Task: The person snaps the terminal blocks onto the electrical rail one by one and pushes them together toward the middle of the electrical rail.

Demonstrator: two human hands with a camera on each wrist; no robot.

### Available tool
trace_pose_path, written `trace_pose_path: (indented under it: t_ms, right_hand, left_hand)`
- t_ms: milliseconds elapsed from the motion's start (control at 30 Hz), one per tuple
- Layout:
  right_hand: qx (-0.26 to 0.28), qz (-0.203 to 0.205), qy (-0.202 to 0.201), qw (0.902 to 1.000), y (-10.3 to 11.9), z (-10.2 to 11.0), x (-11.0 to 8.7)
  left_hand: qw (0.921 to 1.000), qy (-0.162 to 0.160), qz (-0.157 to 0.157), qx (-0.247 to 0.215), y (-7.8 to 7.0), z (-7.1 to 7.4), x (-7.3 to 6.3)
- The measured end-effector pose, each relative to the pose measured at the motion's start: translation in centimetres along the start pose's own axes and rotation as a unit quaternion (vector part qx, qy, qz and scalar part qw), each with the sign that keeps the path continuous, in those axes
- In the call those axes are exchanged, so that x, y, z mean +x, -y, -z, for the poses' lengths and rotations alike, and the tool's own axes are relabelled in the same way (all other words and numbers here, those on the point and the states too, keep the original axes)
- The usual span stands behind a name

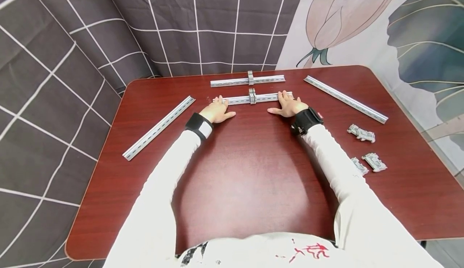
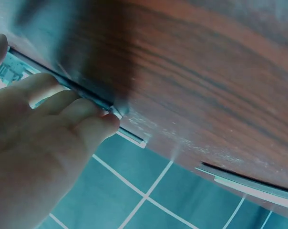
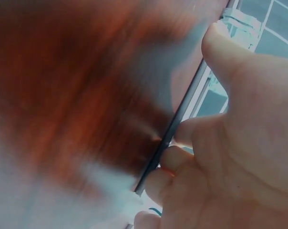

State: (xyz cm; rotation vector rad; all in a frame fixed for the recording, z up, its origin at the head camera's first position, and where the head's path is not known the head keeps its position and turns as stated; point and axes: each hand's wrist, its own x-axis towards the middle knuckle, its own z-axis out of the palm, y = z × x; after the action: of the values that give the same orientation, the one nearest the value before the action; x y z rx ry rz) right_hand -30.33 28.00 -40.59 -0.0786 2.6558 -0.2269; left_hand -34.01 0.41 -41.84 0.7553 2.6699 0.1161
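My left grip (image 1: 216, 111) and right grip (image 1: 289, 105) sit at opposite ends of the slotted metal rail (image 1: 267, 97), fingers loosely extended against it and thumbs spread away — touching, with nothing clasped. Taking both ends probably lets me steer it evenly. The rail lies near the far edge of the tabletop (image 1: 250, 159), just short of a second rail (image 1: 232, 82) and roughly parallel to it. Its grey modules (image 1: 252, 96) stand about midway — leaving both ends free for my fingers, I judge.
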Motion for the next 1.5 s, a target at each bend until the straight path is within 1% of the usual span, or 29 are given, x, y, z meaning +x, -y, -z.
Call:
trace_pose_path:
  t_ms: [133,333,467,600,733,833,1100,1300,1500]
  right_hand:
    - [0.005,0.004,0.012,0.9999,-0.2,0.6,0.7]
    - [-0.009,0.0,0.021,0.9997,-0.2,1.4,1.4]
    - [-0.007,-0.011,0.019,0.9997,-0.3,1.5,2.0]
    - [-0.008,-0.021,0.02,0.9996,-0.6,1.6,2.8]
    - [-0.006,-0.017,0.028,0.9994,-0.5,2.1,2.9]
    - [-0.006,-0.013,0.032,0.9994,-0.3,2.5,2.7]
    - [-0.009,-0.018,0.036,0.9992,-0.1,2.6,2.8]
    - [-0.017,-0.016,0.032,0.9992,-0.1,2.6,2.7]
    - [-0.016,-0.017,0.031,0.9992,-0.2,2.5,3.3]
  left_hand:
    - [0.9999,-0.009,0.001,0.006,0.4,0.2,0.7]
    - [0.9998,-0.018,0.002,0.009,0.8,0.6,1.4]
    - [0.9995,-0.029,0.002,0.01,0.7,0.7,1.6]
    - [0.9991,-0.039,0.014,0.006,0.7,0.8,1.7]
    - [0.9987,-0.042,0.027,0.003,0.8,0.7,1.9]
    - [0.9985,-0.046,0.031,0.002,0.9,0.8,2.1]
    - [0.9986,-0.042,0.033,-0.003,1.2,1.1,2.2]
    - [0.9984,-0.046,0.033,-0.005,1.2,1.1,2.2]
    - [0.9985,-0.042,0.034,-0.007,1.3,0.9,2.6]
